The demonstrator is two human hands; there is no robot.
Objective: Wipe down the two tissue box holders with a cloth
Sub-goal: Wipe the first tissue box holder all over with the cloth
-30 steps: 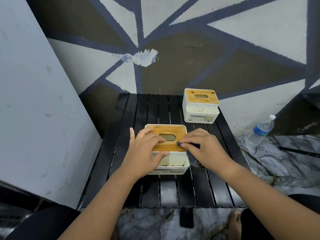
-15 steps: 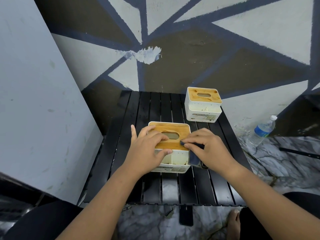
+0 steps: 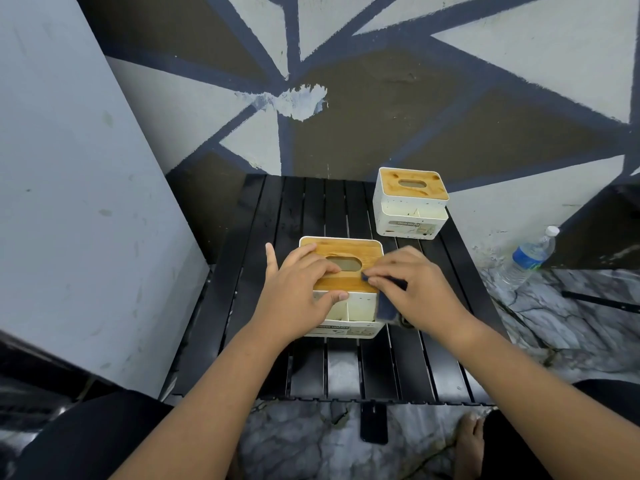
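Cloth point(image 3: 385, 303) has crept only slightly along the lid of the near holder point(image 3: 346, 249). My right hand point(image 3: 415, 289) still pinches it at the right edge while my left hand point(image 3: 298, 289) grips the front. The second holder point(image 3: 410, 206), behind the near one, awaits wiping, I judge.

The near tissue box holder point(image 3: 341, 249) sits on the table point(image 3: 311, 209) under the left hand point(image 3: 298, 292), which grips it with fingers over the lid and thumb at the front edge. It is just left of the right hand point(image 3: 415, 289), which pinches the cloth point(image 3: 384, 303) against the holder's right side. The far tissue box holder point(image 3: 410, 202) stands on the same table beyond the right hand, well apart from it, and the water bottle point(image 3: 530, 254) stands on the floor far to that hand's right.
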